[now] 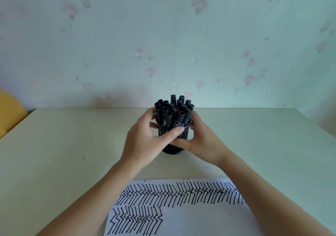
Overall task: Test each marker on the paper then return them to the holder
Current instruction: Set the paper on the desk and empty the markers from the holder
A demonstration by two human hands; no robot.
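Note:
A black cylindrical holder (172, 149) stands upright on the table, a little beyond the paper. Several black markers (172, 113) stick up out of it, caps up. My left hand (145, 143) wraps the holder's left side, thumb across its front. My right hand (200, 143) wraps its right side, fingers low on the front. A white sheet of paper (200, 221) lies at the near edge, covered with rows of black zigzag test strokes. No marker lies loose on the table or paper.
The pale table (63, 153) runs back to a wall with faint pink flower wallpaper (163, 35). A yellow object (9, 112) shows past the table's left edge.

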